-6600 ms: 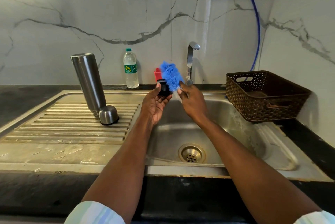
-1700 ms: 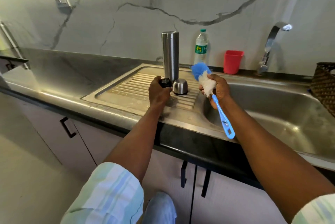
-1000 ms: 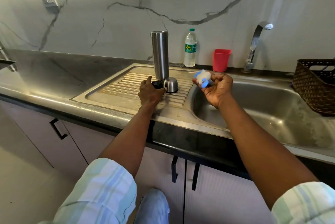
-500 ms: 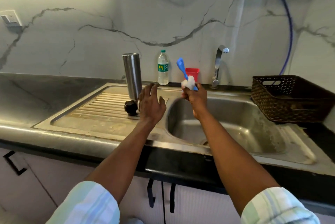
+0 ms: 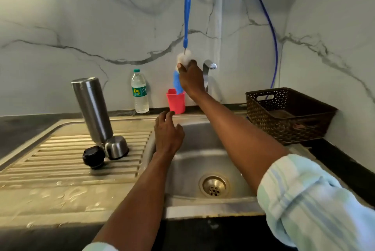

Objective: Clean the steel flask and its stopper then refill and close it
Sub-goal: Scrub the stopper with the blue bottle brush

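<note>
The flask stands upside down on the drainboard, stopper and cap at its base. The left hand hovers empty, fingers loosely spread. The right hand grips the brush over the red cup, beside the bottle. Basket far right.

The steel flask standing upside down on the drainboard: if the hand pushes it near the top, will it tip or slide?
The steel flask is tall, narrow and already leans, so it would probably tip. The ribbed drainboard gives uneven footing. Falling, it might knock the black stopper.
</note>
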Demonstrator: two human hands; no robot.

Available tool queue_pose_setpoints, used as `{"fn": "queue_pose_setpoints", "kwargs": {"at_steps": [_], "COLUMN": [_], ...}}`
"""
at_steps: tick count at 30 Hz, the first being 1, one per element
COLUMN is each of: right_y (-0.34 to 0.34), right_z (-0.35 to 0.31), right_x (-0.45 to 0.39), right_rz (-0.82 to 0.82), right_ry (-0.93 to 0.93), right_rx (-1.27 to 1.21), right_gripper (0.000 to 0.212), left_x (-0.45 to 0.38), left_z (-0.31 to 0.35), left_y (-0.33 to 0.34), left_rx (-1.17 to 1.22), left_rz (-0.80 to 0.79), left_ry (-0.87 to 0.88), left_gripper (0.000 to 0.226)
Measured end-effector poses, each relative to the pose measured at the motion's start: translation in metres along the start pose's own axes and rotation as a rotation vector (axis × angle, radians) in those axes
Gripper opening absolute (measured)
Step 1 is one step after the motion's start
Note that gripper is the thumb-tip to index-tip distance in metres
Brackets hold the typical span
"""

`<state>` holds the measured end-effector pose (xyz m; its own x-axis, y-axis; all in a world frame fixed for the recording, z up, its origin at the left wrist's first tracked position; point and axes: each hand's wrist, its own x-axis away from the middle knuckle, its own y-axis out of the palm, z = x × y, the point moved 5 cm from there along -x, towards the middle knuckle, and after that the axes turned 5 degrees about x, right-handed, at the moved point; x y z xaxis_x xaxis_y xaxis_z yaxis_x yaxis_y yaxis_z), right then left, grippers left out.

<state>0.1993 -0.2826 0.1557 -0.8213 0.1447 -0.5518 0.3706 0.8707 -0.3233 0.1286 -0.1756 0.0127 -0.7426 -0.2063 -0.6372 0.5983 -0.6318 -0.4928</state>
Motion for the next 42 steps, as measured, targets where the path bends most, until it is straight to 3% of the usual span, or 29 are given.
{"fn": "queue_pose_setpoints", "kwargs": {"at_steps": [9,19,23,33,36,42], "right_y": [0.057,0.103,0.104,0.080,0.065,0.034], "right_z": [0.012,0.071,0.083,0.071,0.062,0.044], "right_x": [-0.065,-0.078,-0.071,-0.050,-0.034,0.029], "right_rz": [-0.076,-0.208,-0.188,-0.130,-0.090,-0.078], "right_ry": [-0.014,0.230,0.236,0.152,0.078,0.055], "right_rx": [0.173,0.205,0.191,0.325,0.366,0.244], "right_gripper": [0.042,0.044,0.047,0.079,0.072,0.031], "left_x": [-0.008,-0.009,-0.009,-0.010,-0.010,-0.010], "left_z": [-0.022,-0.026,-0.026,-0.024,-0.023,-0.009], "left_y": [0.008,0.013,0.014,0.009,0.004,-0.031], "left_rx": [0.014,0.044,0.031,0.030,0.057,0.238], "left_rz": [0.022,0.029,0.015,0.011,0.042,0.215], "left_ry": [-0.076,-0.102,-0.111,-0.139,-0.151,-0.123], "left_gripper": [0.055,0.055,0.056,0.053,0.050,0.031]}}
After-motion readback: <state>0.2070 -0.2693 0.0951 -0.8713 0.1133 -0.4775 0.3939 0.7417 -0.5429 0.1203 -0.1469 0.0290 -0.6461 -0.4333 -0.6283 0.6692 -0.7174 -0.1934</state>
